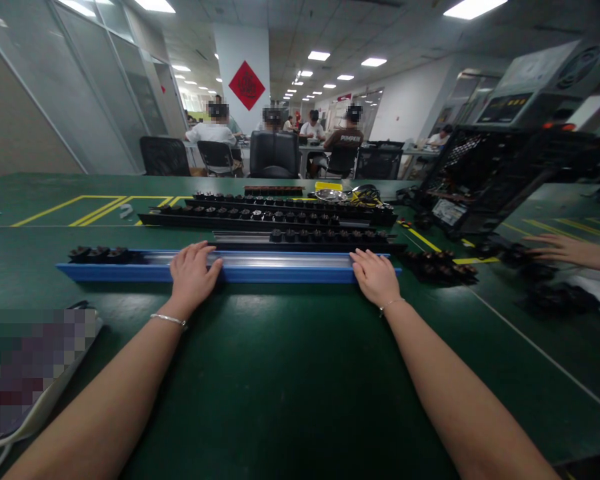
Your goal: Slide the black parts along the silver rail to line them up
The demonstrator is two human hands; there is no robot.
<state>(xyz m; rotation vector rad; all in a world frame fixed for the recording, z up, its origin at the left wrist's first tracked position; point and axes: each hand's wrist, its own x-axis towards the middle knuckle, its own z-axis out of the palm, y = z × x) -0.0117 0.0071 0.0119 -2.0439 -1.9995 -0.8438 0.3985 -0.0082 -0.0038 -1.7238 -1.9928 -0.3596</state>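
A long blue channel (290,274) with a silvery inner strip lies across the green table in front of me. Several black wheel-like parts (100,254) sit in its left end. My left hand (193,273) grips the channel left of its middle, fingers bent over it and thumb toward the right. Near the channel's right end, my right hand (377,275) is closed over it in the same way. The undersides of my fingers are hidden. Just behind the channel lies a black rail (305,245), partly filled with similar black parts.
More filled black rails (240,217) lie farther back. Clustered dark parts (443,267) lie at the right, near another person's hand (570,250). An open computer case (480,173) stands back right. A metal dish (331,195) lies behind the rails, and a pixelated flat object (35,373) is at left.
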